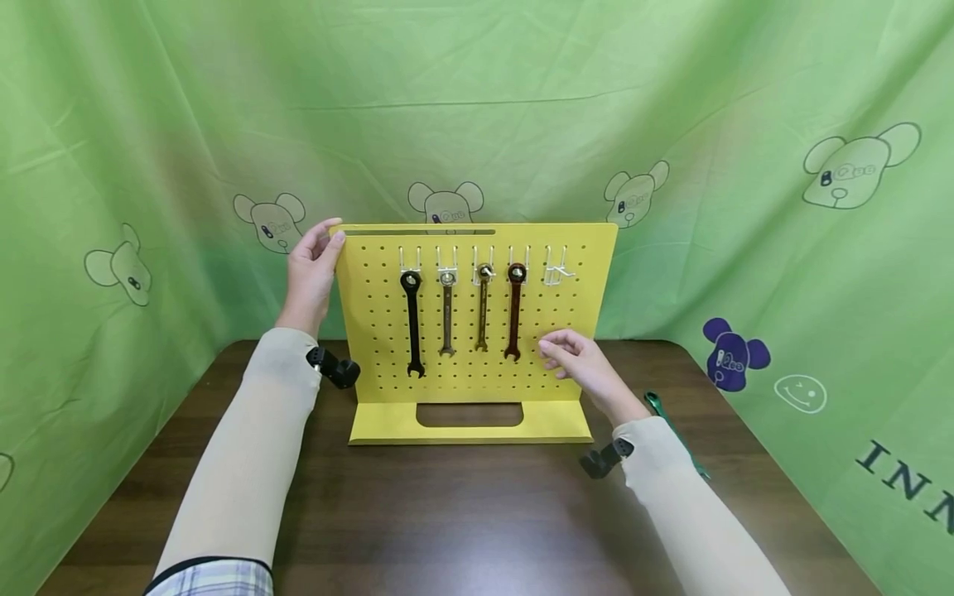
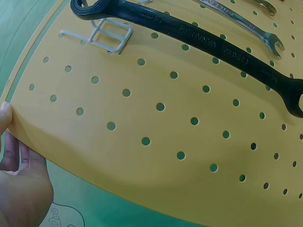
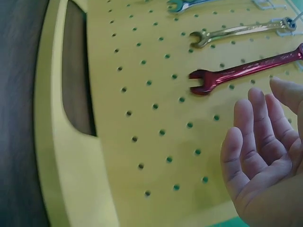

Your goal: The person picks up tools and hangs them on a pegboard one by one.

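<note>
A yellow pegboard [image 1: 373, 356] stands upright on the table. My left hand [image 1: 311, 269] pinches its upper left corner, thumb in front and fingers behind the edge. On white hooks hang a black wrench [image 1: 414, 327], a silver wrench [image 1: 447, 316], a gold wrench [image 1: 483, 319] and a red wrench [image 1: 514, 314], open ends down. Farther right a white hook [image 1: 555, 273] carries no wrench. My right hand [image 1: 585, 364] holds nothing, its fingers loosely bent in front of the board's lower right. In the right wrist view it is nearest the red wrench [image 3: 236, 71].
A green wrench [image 1: 671, 422] lies on the brown table [image 1: 462, 521] at the right, partly behind my right forearm. Green printed cloth [image 1: 522, 108] surrounds the table at the back and sides. The board's base [image 1: 387, 422] has a wide cutout.
</note>
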Demonstrator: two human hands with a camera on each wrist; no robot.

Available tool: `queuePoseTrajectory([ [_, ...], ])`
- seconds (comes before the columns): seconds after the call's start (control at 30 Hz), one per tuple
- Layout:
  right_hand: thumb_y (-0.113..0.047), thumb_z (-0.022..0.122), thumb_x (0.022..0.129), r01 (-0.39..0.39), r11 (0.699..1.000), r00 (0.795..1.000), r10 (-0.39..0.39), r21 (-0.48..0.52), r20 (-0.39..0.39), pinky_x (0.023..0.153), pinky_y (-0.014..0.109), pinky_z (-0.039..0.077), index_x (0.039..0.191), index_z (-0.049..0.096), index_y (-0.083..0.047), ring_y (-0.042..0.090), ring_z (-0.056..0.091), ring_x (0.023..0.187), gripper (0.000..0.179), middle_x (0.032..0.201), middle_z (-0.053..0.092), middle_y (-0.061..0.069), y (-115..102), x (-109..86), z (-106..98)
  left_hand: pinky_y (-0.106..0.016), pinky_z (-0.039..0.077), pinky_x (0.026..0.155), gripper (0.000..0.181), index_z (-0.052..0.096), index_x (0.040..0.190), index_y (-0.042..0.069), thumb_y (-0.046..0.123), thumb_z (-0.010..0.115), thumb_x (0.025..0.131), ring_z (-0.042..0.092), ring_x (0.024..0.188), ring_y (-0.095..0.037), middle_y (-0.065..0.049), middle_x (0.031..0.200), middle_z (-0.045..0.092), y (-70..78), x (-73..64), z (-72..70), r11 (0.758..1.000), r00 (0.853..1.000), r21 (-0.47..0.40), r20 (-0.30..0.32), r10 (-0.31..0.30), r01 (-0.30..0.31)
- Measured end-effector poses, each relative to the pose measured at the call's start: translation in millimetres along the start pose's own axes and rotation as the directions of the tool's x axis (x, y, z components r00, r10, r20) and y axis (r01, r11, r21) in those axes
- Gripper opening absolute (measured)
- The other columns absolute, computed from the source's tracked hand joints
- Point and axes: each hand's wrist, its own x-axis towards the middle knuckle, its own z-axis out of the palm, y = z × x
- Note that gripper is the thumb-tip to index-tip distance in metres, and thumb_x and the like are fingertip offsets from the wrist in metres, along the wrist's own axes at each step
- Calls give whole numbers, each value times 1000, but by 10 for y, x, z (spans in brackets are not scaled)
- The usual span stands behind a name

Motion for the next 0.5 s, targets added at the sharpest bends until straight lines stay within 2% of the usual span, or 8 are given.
queuePoseTrajectory([
  [0.2, -33, 58, 103, -26, 999, 1000, 26, -26, 12, 85, 43, 54, 125, 54, 4, 28, 61, 98, 42, 117, 61, 23, 191, -101, -113, -18, 53, 83, 37, 61, 135, 8, 19, 65, 99, 55, 95, -11, -1, 106, 58, -2, -6, 2, 1000, 1000, -3, 5, 7, -7],
  [0.37, -32, 60, 103, -35, 998, 999, 35, -60, -4, 80, 39, 55, 124, 55, 5, 27, 63, 94, 43, 113, 63, 24, 351, -192, -249, -18, 53, 83, 36, 63, 133, 10, 20, 65, 99, 55, 94, -11, -1, 106, 57, -1, -5, -2, 1000, 1000, 2, 2, 6, -6],
  [0.5, -28, 60, 103, -38, 997, 999, 37, -74, -18, 75, 35, 56, 125, 54, 8, 27, 65, 91, 42, 107, 66, 19, 454, -278, -380, -19, 53, 84, 37, 62, 134, 10, 20, 65, 99, 55, 95, -12, -1, 107, 58, -11, 5, -5, 1000, 1000, 11, 3, 4, -4],
])
